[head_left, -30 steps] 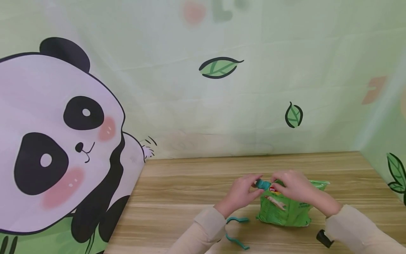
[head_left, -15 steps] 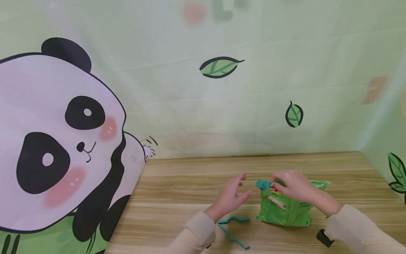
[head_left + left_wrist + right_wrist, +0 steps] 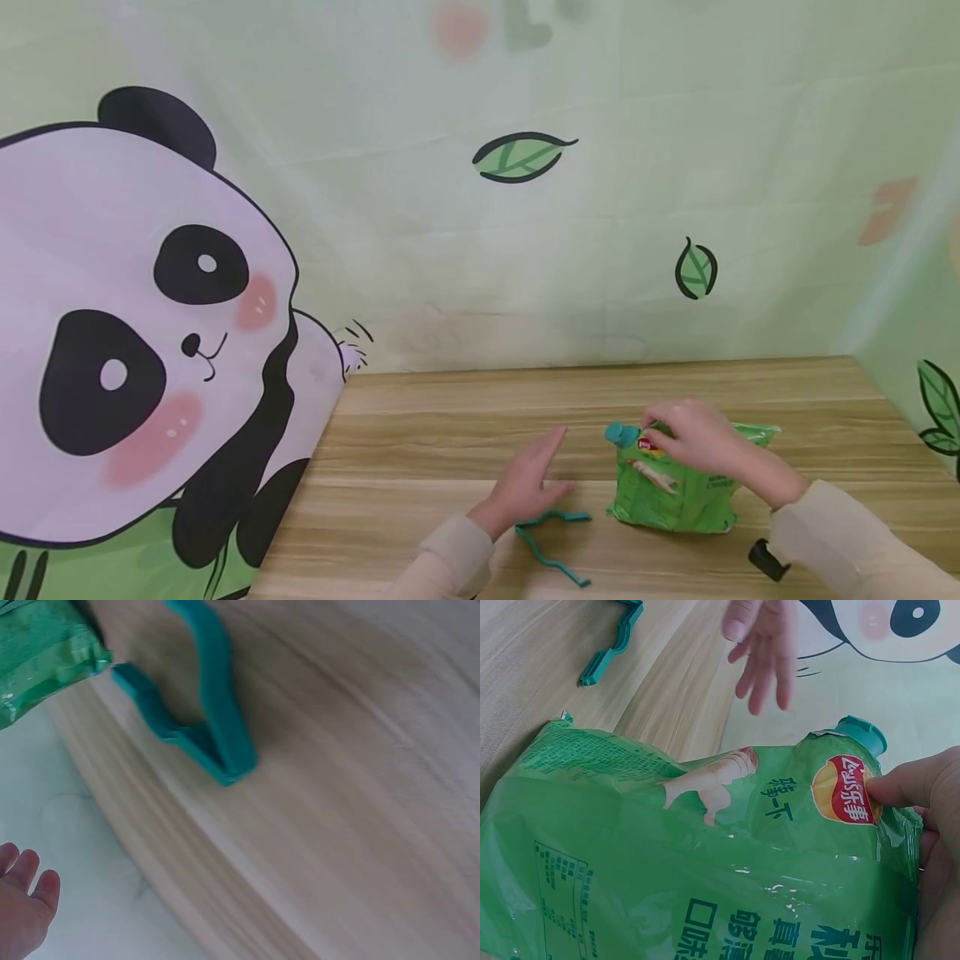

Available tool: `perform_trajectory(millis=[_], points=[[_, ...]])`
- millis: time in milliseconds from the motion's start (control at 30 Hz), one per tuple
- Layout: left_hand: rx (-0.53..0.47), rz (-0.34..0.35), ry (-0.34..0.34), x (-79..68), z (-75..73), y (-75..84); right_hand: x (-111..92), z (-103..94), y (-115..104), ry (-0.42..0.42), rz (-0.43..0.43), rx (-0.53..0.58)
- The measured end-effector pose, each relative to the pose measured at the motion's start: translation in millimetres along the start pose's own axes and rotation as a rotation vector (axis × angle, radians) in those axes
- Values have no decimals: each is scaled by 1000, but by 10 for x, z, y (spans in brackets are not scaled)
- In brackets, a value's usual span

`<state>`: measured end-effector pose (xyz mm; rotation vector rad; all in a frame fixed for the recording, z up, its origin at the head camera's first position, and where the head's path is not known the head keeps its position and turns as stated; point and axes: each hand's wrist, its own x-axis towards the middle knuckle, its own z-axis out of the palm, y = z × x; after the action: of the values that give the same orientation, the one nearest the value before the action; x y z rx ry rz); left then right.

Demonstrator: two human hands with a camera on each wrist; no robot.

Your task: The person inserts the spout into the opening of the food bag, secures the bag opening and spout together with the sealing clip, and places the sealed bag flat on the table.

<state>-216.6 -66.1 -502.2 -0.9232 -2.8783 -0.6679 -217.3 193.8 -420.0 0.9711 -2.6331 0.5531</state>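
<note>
"On the right half of the desk (image 3: 420, 425), seen from the head, what is there?"

"A green bag (image 3: 675, 496) with a teal cap (image 3: 622, 434) at its upper left corner. The right hand (image 3: 693, 437) pinches the bag's top edge just beside that cap."

"And the left hand (image 3: 523, 482)?"

"Its grip is wide and holds nothing: thumb and fingers stand apart, near the bag but not touching it. A teal clip (image 3: 573, 517), its two arms spread, lies near that hand, and a black object (image 3: 768, 561) (I can't tell what) lies beside the right sleeve (image 3: 847, 533)."

"What does the left wrist view give?"

"The clip up close, its arms joined in a V, with a corner of the bag at the upper left. Part of a hand shows at the lower left edge."

"And the right wrist view?"

"The right grip holds the bag: the thumb presses on the red and yellow logo (image 3: 847, 790), fingers behind. The cap sits near that thumb. Beyond the bag hangs the left hand, and one arm of the clip shows at the upper left."
</note>
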Motion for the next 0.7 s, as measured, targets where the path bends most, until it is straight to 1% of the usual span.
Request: perform_trajectory(millis=[133,333,500,700], points=[[80,54,-2,-68,74,-71,3,-3,7,-9,1,0],[151,79,-54,-177,143,-133,10,-14,2,-9,9,-11],[199,112,-66,-256,167,-191,13,-16,7,-10,0,-13],[192,90,-105,-338,201,-279,14,-20,17,-10,-8,-5]])
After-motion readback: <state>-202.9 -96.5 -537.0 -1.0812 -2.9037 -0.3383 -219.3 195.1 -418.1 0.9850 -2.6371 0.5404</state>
